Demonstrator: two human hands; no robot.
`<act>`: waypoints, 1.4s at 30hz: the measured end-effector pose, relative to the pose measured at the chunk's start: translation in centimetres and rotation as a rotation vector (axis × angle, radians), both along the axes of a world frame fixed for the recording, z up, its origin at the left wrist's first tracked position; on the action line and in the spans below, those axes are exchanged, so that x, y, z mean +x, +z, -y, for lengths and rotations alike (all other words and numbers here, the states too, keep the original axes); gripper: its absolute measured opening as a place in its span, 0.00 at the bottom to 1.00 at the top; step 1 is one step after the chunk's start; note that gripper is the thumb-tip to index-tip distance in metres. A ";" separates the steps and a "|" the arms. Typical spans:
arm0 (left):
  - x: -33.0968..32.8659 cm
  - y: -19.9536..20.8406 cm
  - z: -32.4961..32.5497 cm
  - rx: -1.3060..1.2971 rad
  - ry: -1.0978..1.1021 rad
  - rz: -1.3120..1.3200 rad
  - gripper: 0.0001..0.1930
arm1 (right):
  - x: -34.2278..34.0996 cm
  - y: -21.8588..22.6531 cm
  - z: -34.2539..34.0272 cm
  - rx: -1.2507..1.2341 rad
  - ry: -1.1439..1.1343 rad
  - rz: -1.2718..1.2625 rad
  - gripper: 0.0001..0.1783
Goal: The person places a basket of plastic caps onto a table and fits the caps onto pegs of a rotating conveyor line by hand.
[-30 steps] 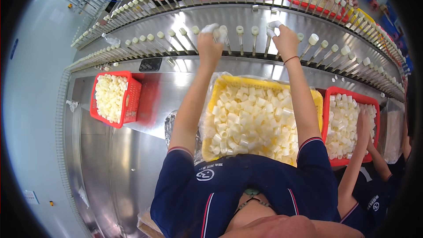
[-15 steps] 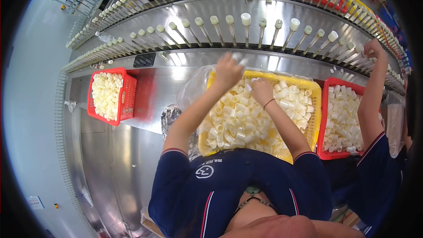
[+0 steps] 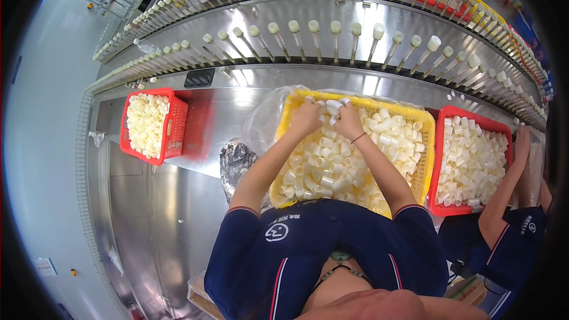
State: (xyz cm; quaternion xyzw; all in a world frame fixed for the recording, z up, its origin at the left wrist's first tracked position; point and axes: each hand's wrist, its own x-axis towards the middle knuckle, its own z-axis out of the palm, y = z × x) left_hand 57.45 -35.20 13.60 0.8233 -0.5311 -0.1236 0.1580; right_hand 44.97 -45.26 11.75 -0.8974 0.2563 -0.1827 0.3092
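Note:
My left hand [image 3: 306, 118] and my right hand [image 3: 348, 123] are close together over the far part of a yellow basket [image 3: 425, 179]. The basket is heaped with short cream-white plastic sleeves [image 3: 325, 169]. Fingers of both hands are curled inward. A white sleeve-like piece [image 3: 333, 107] sits at the right hand's fingertips, facing the left hand. White patches also show on the fingers of both hands; whether these are finger covers or parts I cannot tell. What the left fingers hold, if anything, is hidden.
Beyond the basket runs a curved row of upright metal rods [image 3: 316, 40] with cream caps, and another behind it. Red baskets of sleeves stand left [image 3: 175, 124] and right [image 3: 440, 200]. A co-worker's arm [image 3: 504, 192] is at the right. A black tray [image 3: 198, 78] lies on the metal table.
My left hand has come down from near the rods to meet my right hand over the basket. The capped rods have shifted left. The co-worker's arm has lowered.

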 end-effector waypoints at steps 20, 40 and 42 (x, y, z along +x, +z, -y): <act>10.4 14.1 8.3 -0.535 0.152 0.363 0.14 | 3.9 15.7 11.7 -0.650 -0.207 0.087 0.16; -0.4 -1.1 2.4 0.305 -0.141 0.105 0.08 | -3.5 2.8 3.1 0.184 0.137 0.090 0.13; 0.2 -3.3 2.2 0.307 -0.096 -0.093 0.08 | -2.7 5.5 3.5 0.217 0.093 0.170 0.14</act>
